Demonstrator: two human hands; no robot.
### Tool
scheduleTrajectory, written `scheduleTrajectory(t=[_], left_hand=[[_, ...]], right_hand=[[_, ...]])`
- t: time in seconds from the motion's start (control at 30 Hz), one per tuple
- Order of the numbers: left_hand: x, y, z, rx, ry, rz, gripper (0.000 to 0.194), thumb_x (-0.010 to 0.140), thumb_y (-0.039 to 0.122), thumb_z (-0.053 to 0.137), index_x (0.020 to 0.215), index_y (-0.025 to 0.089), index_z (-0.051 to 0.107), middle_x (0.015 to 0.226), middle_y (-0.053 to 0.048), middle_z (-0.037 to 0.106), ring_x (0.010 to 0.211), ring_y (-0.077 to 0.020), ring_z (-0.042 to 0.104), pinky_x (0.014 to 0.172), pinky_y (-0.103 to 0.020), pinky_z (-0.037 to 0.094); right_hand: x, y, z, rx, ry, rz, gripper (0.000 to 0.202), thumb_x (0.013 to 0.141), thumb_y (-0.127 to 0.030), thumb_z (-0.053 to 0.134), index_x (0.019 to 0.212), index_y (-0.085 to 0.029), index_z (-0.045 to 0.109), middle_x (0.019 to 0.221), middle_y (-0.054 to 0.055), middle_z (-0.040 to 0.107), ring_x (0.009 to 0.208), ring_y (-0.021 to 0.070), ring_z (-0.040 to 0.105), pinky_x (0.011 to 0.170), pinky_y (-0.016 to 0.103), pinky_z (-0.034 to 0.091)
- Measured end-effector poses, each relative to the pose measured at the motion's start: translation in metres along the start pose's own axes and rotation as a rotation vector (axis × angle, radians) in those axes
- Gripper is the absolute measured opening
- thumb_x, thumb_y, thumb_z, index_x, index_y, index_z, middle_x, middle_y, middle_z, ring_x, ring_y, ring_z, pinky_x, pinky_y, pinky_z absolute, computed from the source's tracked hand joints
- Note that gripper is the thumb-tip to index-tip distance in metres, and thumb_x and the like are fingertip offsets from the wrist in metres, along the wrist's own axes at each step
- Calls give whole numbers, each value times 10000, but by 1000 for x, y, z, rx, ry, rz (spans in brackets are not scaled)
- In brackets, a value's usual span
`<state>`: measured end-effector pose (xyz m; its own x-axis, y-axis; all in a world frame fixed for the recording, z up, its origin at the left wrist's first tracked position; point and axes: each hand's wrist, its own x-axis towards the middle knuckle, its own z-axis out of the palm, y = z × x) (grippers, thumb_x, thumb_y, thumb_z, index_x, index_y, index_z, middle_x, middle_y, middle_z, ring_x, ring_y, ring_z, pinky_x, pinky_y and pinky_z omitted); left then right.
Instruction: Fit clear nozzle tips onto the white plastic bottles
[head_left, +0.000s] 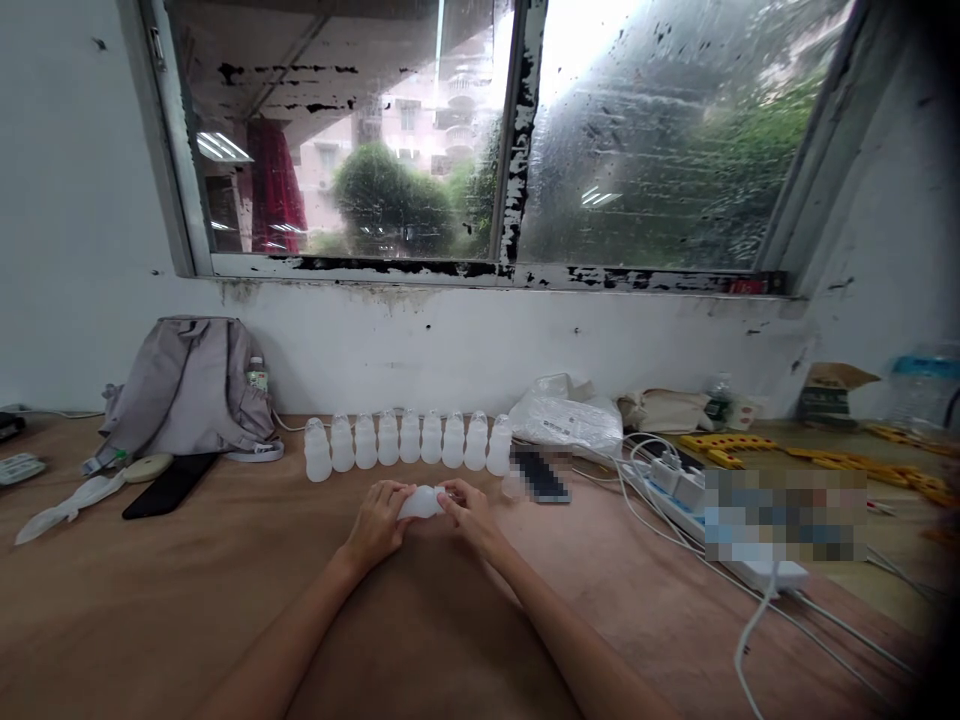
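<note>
Just above the brown tabletop (pixel 225 590), a white, frosted baby bottle (pixel 421 503) lies sideways between my two hands. My left hand (pixel 381 515) is wrapped around its left end. At its right end, the fingers of my right hand (pixel 466 512) close on the narrower part; the exact fingertip contact is too small to make out. Beyond my hands, a row of several similar white bottles (pixel 409 440) with clear domed caps stands upright. A small translucent piece (pixel 513 488) sits at the right of the row, its shape unclear.
A phone (pixel 541 474) and a plastic-wrapped package (pixel 566 415) lie right of the bottles. Farther right is a white power strip (pixel 742 560) with trailing cables. Left are a grey backpack (pixel 196 385), a black case (pixel 171 486) and a crumpled white bag (pixel 71 505).
</note>
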<state>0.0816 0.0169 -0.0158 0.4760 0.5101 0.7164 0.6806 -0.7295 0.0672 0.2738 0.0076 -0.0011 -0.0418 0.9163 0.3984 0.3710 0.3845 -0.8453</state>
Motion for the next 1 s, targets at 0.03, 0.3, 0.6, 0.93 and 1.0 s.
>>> scheduleTrajectory(t=[0.03,0.3,0.6,0.93,1.0], left_hand=[[0,0,0,9,4,10,345,818,317,467,1132,175,465,990,-97,521,920,-231,477,799,-386,415],[4,4,-5,-26,-17,-13,413,803,385,472,1169,194,452,1008,-95,547,914,-230,519,805,-380,437],[3,-3,-9,-146,-120,-103,422,838,358,421,1239,237,368,1121,-66,539,1021,-217,505,881,-385,412],[4,-2,-9,-226,-225,-129,369,862,326,383,1219,234,406,1103,-64,541,1020,-206,495,891,-387,395],[4,-1,-10,-242,-229,-136,363,867,317,374,1220,237,403,1117,-59,532,1027,-199,488,902,-381,389]], right_hand=[[0,1,-1,-1,2,-9,296,722,-406,529,863,-167,633,634,15,606,537,132,532,470,228,417],[8,14,-12,-118,149,-138,330,783,-408,453,954,-163,595,843,62,613,633,144,542,594,261,445],[25,55,-76,-365,534,178,267,710,-303,463,872,-148,608,583,34,565,572,197,537,589,292,379],[26,60,-79,-150,464,238,335,624,-397,599,872,-172,587,623,30,584,608,198,575,532,276,402],[27,54,-73,-38,402,233,412,651,-481,545,911,-162,556,628,20,581,536,170,559,453,263,408]])
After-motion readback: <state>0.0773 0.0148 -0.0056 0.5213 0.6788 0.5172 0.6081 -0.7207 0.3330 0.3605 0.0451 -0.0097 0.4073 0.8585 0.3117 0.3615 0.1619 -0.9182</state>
